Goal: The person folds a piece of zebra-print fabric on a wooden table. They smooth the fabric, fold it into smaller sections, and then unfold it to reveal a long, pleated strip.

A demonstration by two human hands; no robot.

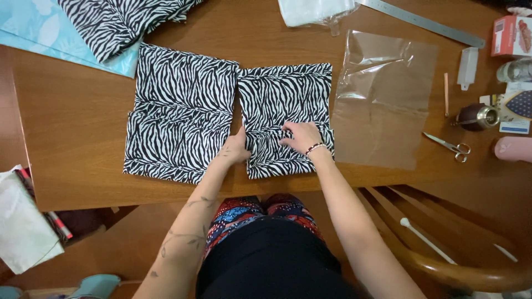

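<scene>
Right now both hands rest on the smaller of two zebra-print fabric pieces lying side by side on the wooden tabletop [72,127]. The right-hand fabric piece [285,97] sits near the front edge of the tabletop, with a horizontal fold across its lower part. The left hand [237,148] presses flat against its left edge, fingers spread and not closed around anything, just where this piece meets the left-hand fabric piece [180,113]. The right hand [300,137] (a beaded bracelet sits at its wrist) lies on the fold, its fingertips curled and pinching the cloth there.

The two pieces touch along their inner edges; the left one is a little larger and lies flat, also creased across the middle. A third heap of zebra fabric [119,19] lies at the far left, partly over a light blue sheet [33,30].

Just beside the right-hand piece lies a clear plastic bag [382,97], flat on the wood. Farther right are small scissors [450,146], a pencil [445,94] and a metal ruler [426,23] along the far edge. A wooden chair [443,243] stands to the right of the person's lap.
</scene>
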